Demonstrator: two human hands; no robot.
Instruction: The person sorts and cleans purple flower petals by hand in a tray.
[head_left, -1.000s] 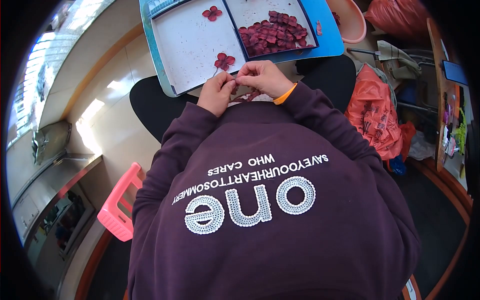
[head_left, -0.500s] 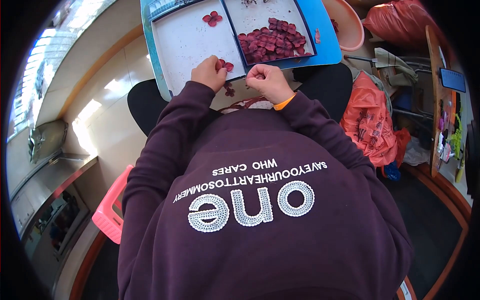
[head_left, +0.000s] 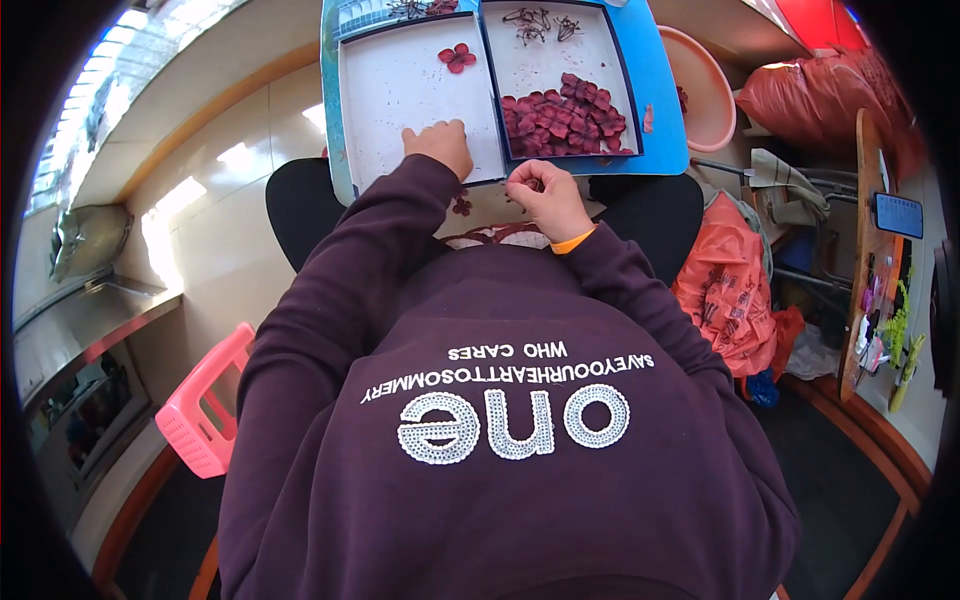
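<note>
My left hand (head_left: 440, 147) is over the near part of the left white tray (head_left: 375, 110), its fingers curled; what they hold, if anything, is hidden. A dark red four-petal artificial flower (head_left: 457, 58) lies farther up in that tray. My right hand (head_left: 553, 204), with an orange band at the wrist, is just below the right tray (head_left: 500, 60). Its thumb and fingers pinch a small dark red flower piece (head_left: 536, 185), mostly covered. A pile of dark red flowers (head_left: 562, 120) fills the near part of the right tray. Another small dark red piece (head_left: 462, 205) shows below the trays' near edge.
Dark wiry stems (head_left: 540, 24) lie at the right tray's far end. Both trays rest on a blue board (head_left: 660, 140) over my knees. A pink basin (head_left: 700, 85) and red plastic bags (head_left: 722, 280) stand to the right, a pink plastic stool (head_left: 205, 415) to the left.
The view has shifted, showing more of the trays' far ends. My left hand has moved farther over the left tray, and the red flower beside its thumb no longer shows. My right hand keeps its pinch.
</note>
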